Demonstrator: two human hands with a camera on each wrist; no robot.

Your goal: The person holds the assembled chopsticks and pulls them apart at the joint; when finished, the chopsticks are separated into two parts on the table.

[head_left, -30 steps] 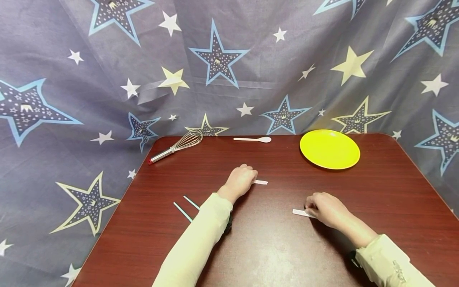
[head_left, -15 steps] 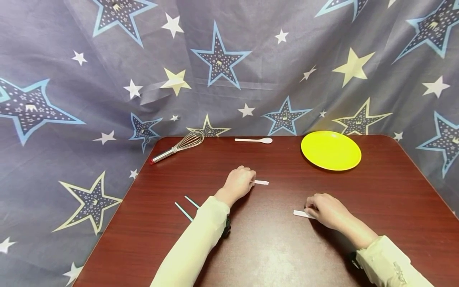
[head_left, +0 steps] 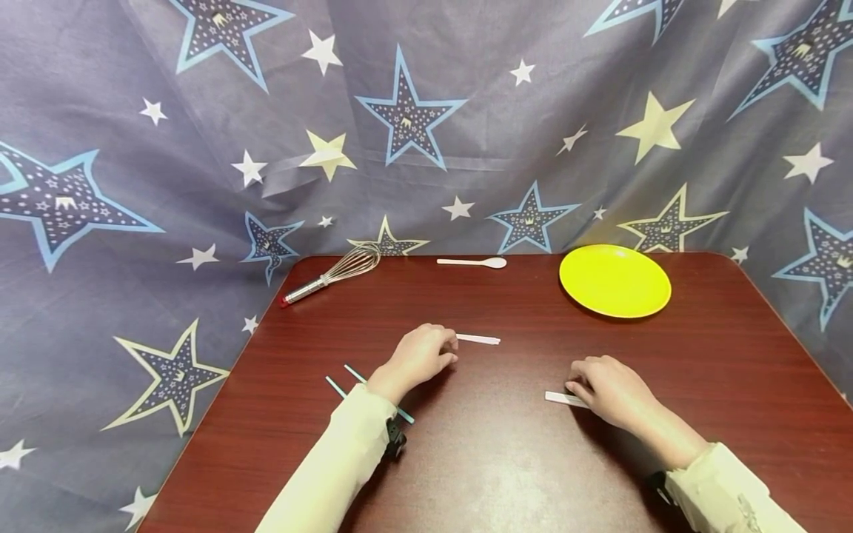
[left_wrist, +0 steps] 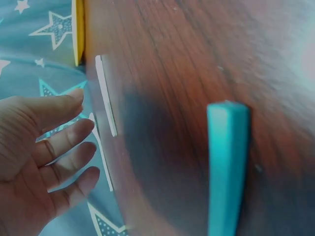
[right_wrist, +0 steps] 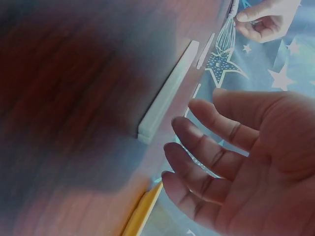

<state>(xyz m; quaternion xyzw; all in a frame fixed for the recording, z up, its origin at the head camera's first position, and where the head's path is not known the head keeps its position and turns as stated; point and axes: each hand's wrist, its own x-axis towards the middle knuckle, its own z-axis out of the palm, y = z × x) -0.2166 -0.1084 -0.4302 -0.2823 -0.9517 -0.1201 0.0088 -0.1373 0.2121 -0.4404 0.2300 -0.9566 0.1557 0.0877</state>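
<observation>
Showing left hand and right hand loosely relaxed, gripping nothing; presenting one white strip at the left's three o'clock, another white strip, part-hidden, at the right's nine; partly covering teal sticks with left sleeve.

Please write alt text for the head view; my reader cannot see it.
A person's left-hand grip is near one white stick, the right-hand grip near another stick on a brown table. Blue sticks lie at left; a whisk, white spoon and yellow plate lie behind.
</observation>
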